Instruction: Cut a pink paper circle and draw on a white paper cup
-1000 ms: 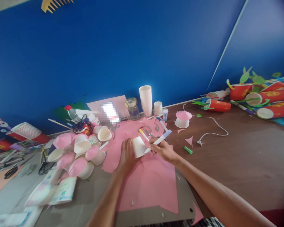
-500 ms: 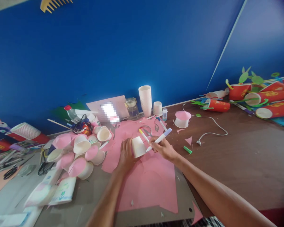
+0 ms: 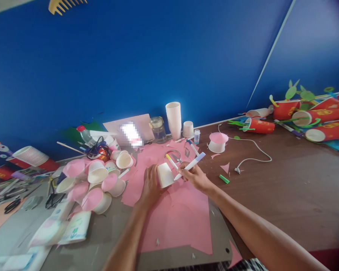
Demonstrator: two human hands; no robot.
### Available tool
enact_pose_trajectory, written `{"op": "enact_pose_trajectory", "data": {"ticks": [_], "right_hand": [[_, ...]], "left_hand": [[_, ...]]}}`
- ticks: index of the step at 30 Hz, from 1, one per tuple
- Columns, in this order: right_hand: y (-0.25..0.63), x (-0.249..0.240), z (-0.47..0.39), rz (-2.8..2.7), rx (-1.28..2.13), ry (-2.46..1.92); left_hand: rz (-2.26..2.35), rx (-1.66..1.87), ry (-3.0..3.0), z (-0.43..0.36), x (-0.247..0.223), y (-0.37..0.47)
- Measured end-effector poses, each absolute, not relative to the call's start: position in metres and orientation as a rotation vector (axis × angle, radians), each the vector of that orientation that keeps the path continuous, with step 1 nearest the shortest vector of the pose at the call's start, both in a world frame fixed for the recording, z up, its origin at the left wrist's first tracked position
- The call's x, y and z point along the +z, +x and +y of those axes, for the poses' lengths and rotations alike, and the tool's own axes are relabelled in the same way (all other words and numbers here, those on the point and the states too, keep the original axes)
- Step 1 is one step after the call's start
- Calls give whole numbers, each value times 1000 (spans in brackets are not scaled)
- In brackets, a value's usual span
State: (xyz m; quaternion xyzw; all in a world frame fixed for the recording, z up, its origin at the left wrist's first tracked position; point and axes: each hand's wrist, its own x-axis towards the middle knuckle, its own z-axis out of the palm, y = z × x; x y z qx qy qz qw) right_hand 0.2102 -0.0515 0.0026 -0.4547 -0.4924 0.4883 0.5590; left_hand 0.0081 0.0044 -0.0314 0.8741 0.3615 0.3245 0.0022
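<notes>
My left hand point(image 3: 152, 185) is closed round a white paper cup point(image 3: 165, 175), which is tilted over pink paper point(image 3: 175, 222). My right hand point(image 3: 194, 176) grips a white marker with a lavender end point(image 3: 190, 166); its tip points down-left at the cup's right side. Whether the tip touches the cup I cannot tell. A marker with a yellow end point(image 3: 171, 161) shows between the cup and my right fingers; I cannot tell if it is held too. Scissors point(image 3: 175, 158) lie just behind. Another marker with a dark blue end point(image 3: 192, 147) is beyond my right hand.
Several paper cups with pink paper tops point(image 3: 92, 198) crowd the left. At the back stand a cup stack point(image 3: 173, 120), a clear jar point(image 3: 157, 130) and a bright phone point(image 3: 132, 134). Rightward are a pink-topped cup point(image 3: 217, 143), a green cap point(image 3: 224, 179), a white cable point(image 3: 260, 145) and red cups point(image 3: 260, 126).
</notes>
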Motion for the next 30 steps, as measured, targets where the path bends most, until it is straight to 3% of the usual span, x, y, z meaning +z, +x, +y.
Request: {"op": "enact_pose_trajectory", "data": {"ticks": [30], "right_hand": [[204,3,-56,-1312,1089,-1006]], "left_hand": [[1091,1063,2765,8,-37,8]]}}
